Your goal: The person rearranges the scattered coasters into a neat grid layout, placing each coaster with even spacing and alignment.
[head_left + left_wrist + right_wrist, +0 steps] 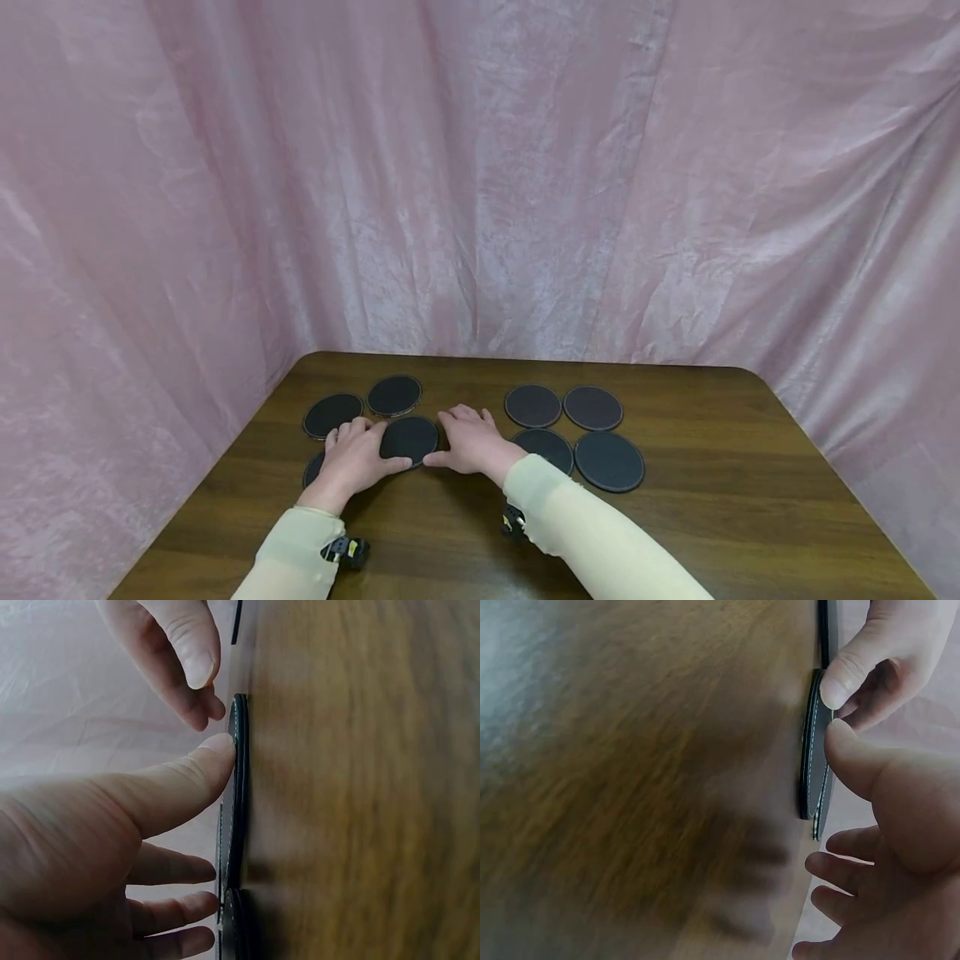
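Observation:
Between my two hands lies a round black coaster (409, 441) with a stitched rim, flat on the table. My left hand (356, 460) is at its left side, fingers extended, and the thumb tip rests on the near part of the coaster (238, 795). On the other side, my right hand (471, 442) spreads its fingers by the right edge, its thumb tip close to the coaster (815, 750); whether it touches is hard to tell. Another coaster (312, 469) is partly hidden behind the left hand. Two more, a left coaster (332, 414) and a back coaster (394, 395), lie beyond.
To the right, several similar coasters (609, 461) form a close cluster; the right forearm partly covers one coaster (543, 448). All lie on a brown wooden table (720, 492) with rounded far corners. A pink curtain (480, 183) hangs behind and around it.

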Demonstrator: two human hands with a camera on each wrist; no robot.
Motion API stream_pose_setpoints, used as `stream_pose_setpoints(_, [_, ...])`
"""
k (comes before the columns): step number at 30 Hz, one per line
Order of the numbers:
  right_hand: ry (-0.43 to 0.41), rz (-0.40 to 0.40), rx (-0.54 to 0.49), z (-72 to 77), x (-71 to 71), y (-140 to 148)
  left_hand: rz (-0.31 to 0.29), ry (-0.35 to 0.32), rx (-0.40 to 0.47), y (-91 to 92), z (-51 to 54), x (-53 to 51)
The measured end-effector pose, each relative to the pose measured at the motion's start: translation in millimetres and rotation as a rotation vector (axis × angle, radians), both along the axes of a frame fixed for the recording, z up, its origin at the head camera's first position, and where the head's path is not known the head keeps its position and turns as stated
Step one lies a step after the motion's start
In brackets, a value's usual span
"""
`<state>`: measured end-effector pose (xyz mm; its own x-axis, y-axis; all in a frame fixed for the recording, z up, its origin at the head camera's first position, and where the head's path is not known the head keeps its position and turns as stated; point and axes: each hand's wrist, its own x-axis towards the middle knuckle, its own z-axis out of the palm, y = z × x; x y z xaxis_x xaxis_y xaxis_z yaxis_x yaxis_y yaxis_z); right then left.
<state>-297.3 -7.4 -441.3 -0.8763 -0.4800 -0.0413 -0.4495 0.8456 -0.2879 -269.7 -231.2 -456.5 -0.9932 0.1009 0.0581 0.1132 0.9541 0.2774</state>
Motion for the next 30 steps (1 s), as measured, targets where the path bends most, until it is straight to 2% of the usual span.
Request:
stream_pose_setpoints(14, [-0.004, -0.008, 0.023, -5.7, -8.5, -12, 0.016, -0.011, 0.006, -5.2, -0.2, -0.3])
stream_pose_setpoints(24, [-0.01, -0.014, 0.025, 2.4, -7.1, -12, 0.023, -0.03, 0.022, -6.3, 0.5, -2.9])
stream_pose_setpoints(30, [-0.023, -0.034, 0.016, 2.1, -11.8, -14, 0.017, -0.032, 0.036, -5.1, 0.1, -4.9])
